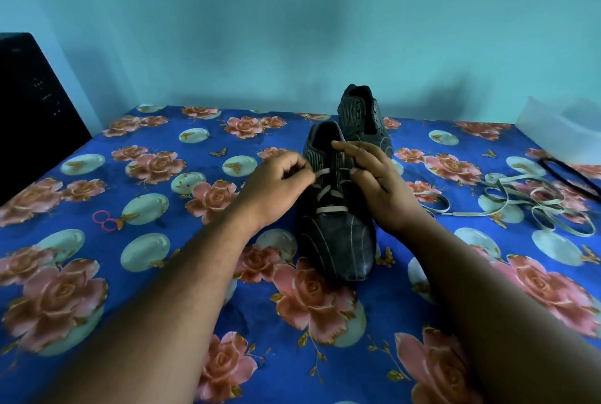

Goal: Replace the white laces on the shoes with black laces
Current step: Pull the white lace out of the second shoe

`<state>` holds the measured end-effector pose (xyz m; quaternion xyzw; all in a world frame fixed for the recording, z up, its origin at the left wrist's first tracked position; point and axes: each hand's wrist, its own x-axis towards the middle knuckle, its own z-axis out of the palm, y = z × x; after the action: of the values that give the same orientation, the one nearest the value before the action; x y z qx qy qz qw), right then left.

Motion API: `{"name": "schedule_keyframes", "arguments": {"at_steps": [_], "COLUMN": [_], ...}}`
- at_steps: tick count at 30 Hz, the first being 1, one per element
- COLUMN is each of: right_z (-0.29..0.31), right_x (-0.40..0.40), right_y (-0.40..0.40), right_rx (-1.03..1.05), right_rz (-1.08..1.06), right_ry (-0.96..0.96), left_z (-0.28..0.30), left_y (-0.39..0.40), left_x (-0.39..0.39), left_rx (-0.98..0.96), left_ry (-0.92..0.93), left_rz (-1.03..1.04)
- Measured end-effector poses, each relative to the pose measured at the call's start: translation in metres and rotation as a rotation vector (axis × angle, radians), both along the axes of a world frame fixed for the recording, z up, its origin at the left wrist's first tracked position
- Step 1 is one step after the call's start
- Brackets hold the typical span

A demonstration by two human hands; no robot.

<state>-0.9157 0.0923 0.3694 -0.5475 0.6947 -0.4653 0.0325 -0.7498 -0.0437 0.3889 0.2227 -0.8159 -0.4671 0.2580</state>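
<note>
Two bare forearms, no sleeves; left hand [276, 185], right hand [377, 182]

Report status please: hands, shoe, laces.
Left hand pinching white lace on near shoe. Right hand steadies its side. Far shoe unlaced; removed lace lying right. Nothing blocking.

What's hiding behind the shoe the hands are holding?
Behind the near shoe stands a second dark shoe, with no lace showing in its eyelets. Its toe end is covered by the near shoe and the right hand, so that part cannot be seen.
</note>
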Motion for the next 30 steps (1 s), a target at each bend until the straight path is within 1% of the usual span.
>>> {"name": "schedule_keyframes", "arguments": {"at_steps": [2,4,6,7,11,13,16,19,20,22,25,30], "right_z": [0.001,0.001,0.001,0.0,0.0,0.0,0.001,0.001,0.001,0.0,0.0,0.0], "right_x": [-0.002,-0.003,-0.002,-0.001,-0.001,-0.001,-0.001,-0.002,-0.002,-0.002,-0.002,-0.002], "right_y": [0.002,0.004,0.006,0.005,0.003,0.004,0.005,0.005,0.005,0.005,0.004,0.005], "right_rx": [-0.006,0.012,0.038,0.044,0.031,0.026,0.029,0.027,0.029,0.032,0.03,0.048], "right_rz": [0.018,0.036,0.046,0.047,0.047,0.051,0.06,0.065,0.067,0.067,0.066,0.06], "right_ry": [-0.018,0.005,0.06,0.084,0.097,0.095,0.086,0.087,0.089,0.083,0.074,0.08], "left_z": [0.001,-0.001,-0.003,-0.004,-0.006,-0.008,-0.007,-0.002,-0.001,-0.002,-0.008,-0.009], "left_y": [0.002,0.002,0.001,0.0,-0.006,-0.009,-0.008,0.0,0.002,0.001,-0.005,-0.012], "left_x": [0.0,-0.002,-0.004,-0.004,-0.003,-0.002,0.0,0.0,-0.001,-0.003,-0.005,0.0], "left_rx": [0.005,-0.073,-0.154,-0.161,-0.156,-0.125,-0.118,-0.122,-0.141,-0.19,-0.219,-0.266], "left_ry": [0.104,0.136,0.114,0.096,0.007,-0.039,-0.022,0.119,0.152,0.161,0.114,-0.069], "left_rz": [-0.046,-0.045,-0.03,-0.017,0.116,0.161,0.089,-0.04,-0.056,-0.052,0.02,0.279]}}
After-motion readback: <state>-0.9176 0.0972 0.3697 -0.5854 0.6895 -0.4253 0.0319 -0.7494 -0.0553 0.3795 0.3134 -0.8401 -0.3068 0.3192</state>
